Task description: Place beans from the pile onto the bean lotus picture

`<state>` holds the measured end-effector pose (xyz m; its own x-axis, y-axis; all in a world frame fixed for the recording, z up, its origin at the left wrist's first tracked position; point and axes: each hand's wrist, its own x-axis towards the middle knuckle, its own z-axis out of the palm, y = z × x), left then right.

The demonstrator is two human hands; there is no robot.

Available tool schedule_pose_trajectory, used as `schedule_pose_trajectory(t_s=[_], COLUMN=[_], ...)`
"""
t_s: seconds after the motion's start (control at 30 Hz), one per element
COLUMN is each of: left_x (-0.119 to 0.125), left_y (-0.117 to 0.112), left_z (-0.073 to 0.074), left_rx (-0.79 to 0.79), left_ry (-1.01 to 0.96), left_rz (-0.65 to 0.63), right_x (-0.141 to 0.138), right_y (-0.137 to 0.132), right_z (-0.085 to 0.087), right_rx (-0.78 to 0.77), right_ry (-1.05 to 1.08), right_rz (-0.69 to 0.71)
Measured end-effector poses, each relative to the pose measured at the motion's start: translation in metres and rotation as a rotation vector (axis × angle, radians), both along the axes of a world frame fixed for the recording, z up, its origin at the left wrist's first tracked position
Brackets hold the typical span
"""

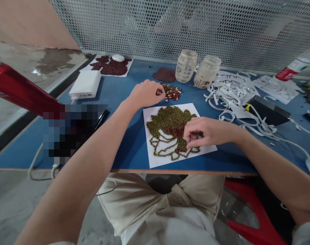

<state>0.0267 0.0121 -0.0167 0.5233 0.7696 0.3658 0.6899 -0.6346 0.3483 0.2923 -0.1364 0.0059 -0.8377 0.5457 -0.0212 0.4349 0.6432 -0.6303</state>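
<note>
Bean mosaic on white paper sheet (155,160), near front edge of blue-topped bench (124,143)

Right hand (208,133) resting on the sheet's right half, fingertips (192,137) curled and pinched over the red patch, whether on a bean cannot be told; green mung beans (165,120) and red beans (176,131) small, hard, round, light, likely to roll and slip, best taken in a fingertip pinch or nudged flat; thin sheet limp, best lifted by its bare corners. Further back, left hand (146,93) loosely closed, thumb and forefinger nipped at the edge of a loose mixed bean pile (172,92). Beyond, curly white paper offcuts (233,97) toward the right, white plastic power block (85,84) at left, two ribbed translucent jars (197,69) and dark brown cut-out (164,74) near the back edge, a second red-bean sheet (110,67) at the back left corner
</note>
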Motion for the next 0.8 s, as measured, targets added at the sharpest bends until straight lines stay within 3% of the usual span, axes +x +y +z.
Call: schedule_pose_trajectory(t_s=[0.1,0.23,0.47,0.63,0.8], left_x=[-0.004,-0.011,-0.022,-0.025,-0.023], left_y=[0.005,0.013,0.016,0.016,0.015], left_z=[-0.002,-0.005,-0.002,0.001,0.002], left_rx=[0.042,0.035,0.020,-0.028,-0.049], left_ry=[-0.075,-0.139,0.057,0.227,0.204], left_rz=[0.101,0.102,0.117,0.110,0.035], right_x=[-0.004,-0.005,-0.004,0.005,0.010], right_y=[-0.001,-0.001,-0.002,0.002,0.008], right_z=[-0.004,-0.006,-0.003,0.002,-0.002], right_rx=[0.002,0.031,0.031,0.087,0.149], right_ry=[-0.026,-0.068,-0.045,0.062,0.060], right_rz=[0.011,0.041,0.047,-0.066,-0.212])
